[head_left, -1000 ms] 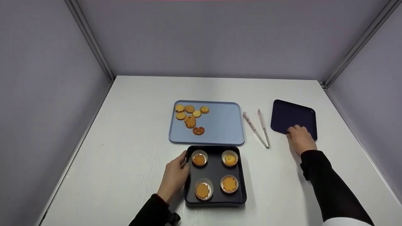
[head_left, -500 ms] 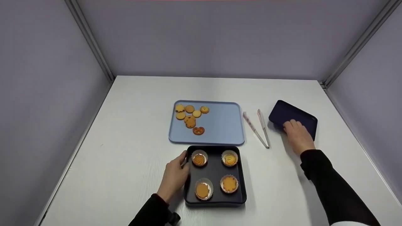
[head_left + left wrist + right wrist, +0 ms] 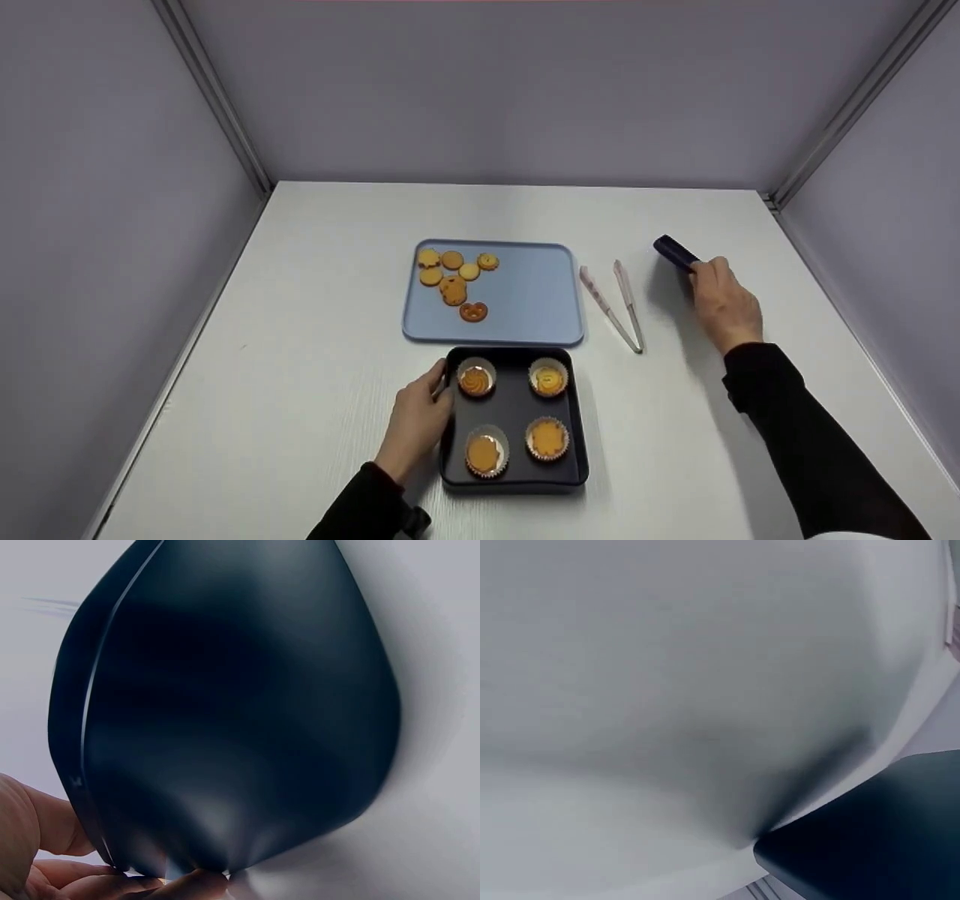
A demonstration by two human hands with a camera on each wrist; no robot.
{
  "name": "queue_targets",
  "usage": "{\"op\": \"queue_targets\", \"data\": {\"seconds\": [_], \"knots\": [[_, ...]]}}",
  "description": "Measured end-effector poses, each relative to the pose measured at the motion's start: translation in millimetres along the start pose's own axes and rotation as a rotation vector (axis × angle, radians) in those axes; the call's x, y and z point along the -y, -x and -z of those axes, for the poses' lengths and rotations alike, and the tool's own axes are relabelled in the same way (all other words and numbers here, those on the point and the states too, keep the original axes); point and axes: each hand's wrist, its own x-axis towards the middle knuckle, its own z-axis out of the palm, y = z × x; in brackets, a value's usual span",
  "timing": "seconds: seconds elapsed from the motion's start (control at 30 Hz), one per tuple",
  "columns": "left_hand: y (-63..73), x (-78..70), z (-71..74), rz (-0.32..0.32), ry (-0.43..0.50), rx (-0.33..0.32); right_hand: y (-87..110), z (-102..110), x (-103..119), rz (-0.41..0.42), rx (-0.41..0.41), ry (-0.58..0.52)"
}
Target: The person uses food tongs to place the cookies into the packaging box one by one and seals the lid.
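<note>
My left hand [image 3: 416, 420] grips the left side of a black rectangular tin [image 3: 517, 480]. Several paper cups, each with a cookie such as a swirled one [image 3: 474, 381] or a flower-shaped one [image 3: 547, 439], stand in it. The tin's dark wall [image 3: 247, 712] fills most of the left wrist view, with fingers [image 3: 64, 825] at its lower left edge. Over on the right, my right hand [image 3: 726, 304] holds a navy rectangular lid [image 3: 675, 253] tilted steeply, seen nearly edge-on. A corner of the lid [image 3: 885, 832] shows in the right wrist view; the right fingers are hidden there.
Behind the tin, close to its far edge, lies a light blue tray [image 3: 529, 300]. Several loose cookies [image 3: 453, 290] and a pretzel [image 3: 473, 311] sit on its left half. Spread tongs [image 3: 619, 315] lie between tray and right hand. Grey panels surround the white table [image 3: 300, 315].
The lid, first lying flat, has been tipped up nearly on edge by my right hand, which has moved slightly away from me. The left hand and the tin have stayed in place.
</note>
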Motion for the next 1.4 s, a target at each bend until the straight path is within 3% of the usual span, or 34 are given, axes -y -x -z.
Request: {"op": "queue_targets", "data": {"seconds": [0.3,0.43,0.63,0.77,1.03,1.23,1.4], "knots": [[0.5,-0.1,-0.2,0.005,-0.012,-0.002,-24.1,24.7,7.9,-0.149,-0.16,-0.053],[0.2,0.5,-0.5,0.006,-0.009,0.001,-33.6,34.3,13.3,-0.178,-0.235,-0.097],[-0.1,0.4,-0.9,0.002,0.009,0.007,-46.9,47.4,25.8,-0.214,-0.307,-0.248],[-0.2,0.1,-1.1,0.0,0.01,0.006,-52.9,57.3,37.4,-0.271,-0.277,-0.37],[-0.8,-0.1,-0.4,0.009,0.015,0.012,-57.5,73.0,62.5,-0.396,-0.113,-0.682],[1.5,-2.5,4.4,0.069,0.014,0.027,-59.4,78.5,82.6,-0.411,-0.023,-0.972],[-1.7,-12.1,14.5,0.04,-0.028,-0.049,-59.4,80.1,101.0,-0.397,0.005,-1.166]]}}
